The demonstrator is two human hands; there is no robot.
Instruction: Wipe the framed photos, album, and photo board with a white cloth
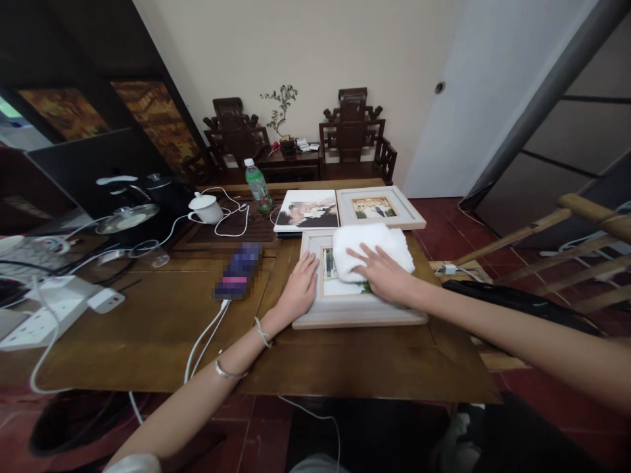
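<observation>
A light wooden picture frame lies face up near the front edge of the table. My left hand rests on the left side of this frame, with its fingers stretched out. My right hand lies on a folded white fluffy towel, fingers spread, pressing it against the front of the frame. The towel and hand cover much of the photo inside. Behind it lie a second framed photo and a photo panel showing people.
On the wooden table are a phone on a charging cable, a lidded white cup, a green-labelled bottle, a pot and a power strip. A wooden chair stands at the right.
</observation>
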